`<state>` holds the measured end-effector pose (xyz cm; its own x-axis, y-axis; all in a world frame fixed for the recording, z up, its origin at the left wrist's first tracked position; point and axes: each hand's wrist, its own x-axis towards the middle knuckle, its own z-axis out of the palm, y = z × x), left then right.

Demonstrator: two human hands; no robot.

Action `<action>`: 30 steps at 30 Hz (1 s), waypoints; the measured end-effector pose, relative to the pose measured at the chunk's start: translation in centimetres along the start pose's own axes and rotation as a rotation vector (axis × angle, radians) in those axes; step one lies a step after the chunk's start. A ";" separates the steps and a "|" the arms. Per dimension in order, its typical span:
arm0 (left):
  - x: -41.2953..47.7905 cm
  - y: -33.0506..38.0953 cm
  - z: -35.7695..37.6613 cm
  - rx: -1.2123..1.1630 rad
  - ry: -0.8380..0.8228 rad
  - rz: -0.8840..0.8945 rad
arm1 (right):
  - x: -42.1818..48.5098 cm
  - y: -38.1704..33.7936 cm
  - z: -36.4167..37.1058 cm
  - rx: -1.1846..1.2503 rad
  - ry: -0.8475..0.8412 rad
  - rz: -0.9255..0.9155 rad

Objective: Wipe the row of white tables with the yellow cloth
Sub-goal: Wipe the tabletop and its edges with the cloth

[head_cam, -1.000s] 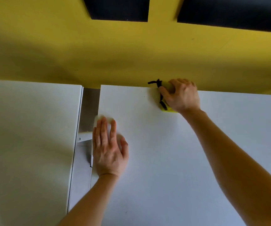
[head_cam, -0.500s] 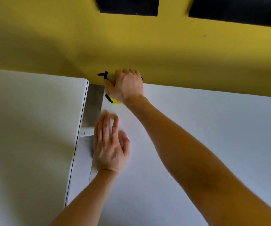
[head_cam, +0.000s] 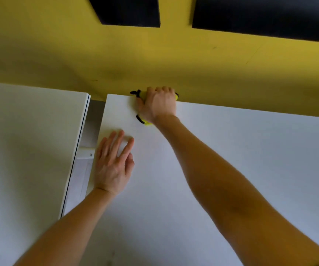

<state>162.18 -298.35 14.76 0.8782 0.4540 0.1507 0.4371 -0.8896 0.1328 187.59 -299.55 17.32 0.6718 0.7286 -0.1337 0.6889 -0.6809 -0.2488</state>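
Observation:
My right hand (head_cam: 158, 104) grips a bunched yellow cloth (head_cam: 146, 123) with black edging and presses it on the far edge of the right white table (head_cam: 231, 150), a short way from its far left corner. The hand covers most of the cloth; bits stick out at the fingers and the wrist. Flat on the same table, near its left edge, rests my left hand (head_cam: 112, 164) with straight, spread fingers and nothing in it. A second white table (head_cam: 30, 141) stands to the left.
A narrow gap (head_cam: 89, 135) with a white frame part below separates the two tables. A yellow wall (head_cam: 154, 60) rises right behind the tables' far edges, with two black panels (head_cam: 129, 10) high on it.
My right hand slid the cloth left along the far edge to near the table's corner, then came back a little to the right. My left hand stayed flat in place.

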 end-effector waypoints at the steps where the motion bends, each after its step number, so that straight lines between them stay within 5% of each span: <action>1: 0.1 0.6 -0.2 0.019 -0.028 -0.036 | 0.3 -1.7 -0.1 0.001 -0.042 -0.025; 4: 0.7 4.6 -0.7 0.051 -0.086 -0.169 | -0.2 1.1 -0.1 0.069 -0.012 -0.051; 8: 2.5 13.5 1.0 -0.043 -0.069 -0.095 | -5.0 17.3 -1.6 0.173 0.181 0.070; 13: 4.2 20.2 3.3 -0.092 -0.060 -0.173 | -10.5 34.7 -6.3 0.091 0.219 0.269; 17: 4.0 20.0 3.9 -0.065 -0.009 -0.175 | -9.2 31.5 -6.0 0.056 0.149 0.315; 24: 4.2 20.3 3.5 -0.038 0.040 -0.184 | -0.7 10.4 -3.3 0.042 -0.186 -0.153; 27: 4.2 20.2 3.7 -0.033 0.036 -0.183 | -1.9 15.3 -2.6 0.148 -0.108 -0.137; 30: 4.1 20.4 3.4 -0.037 0.028 -0.181 | -6.6 27.3 -3.9 0.184 0.140 0.030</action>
<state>175.32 -314.79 14.71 0.7797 0.6085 0.1477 0.5800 -0.7907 0.1961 202.97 -323.23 15.14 0.7312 0.6820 -0.0120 0.6155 -0.6673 -0.4193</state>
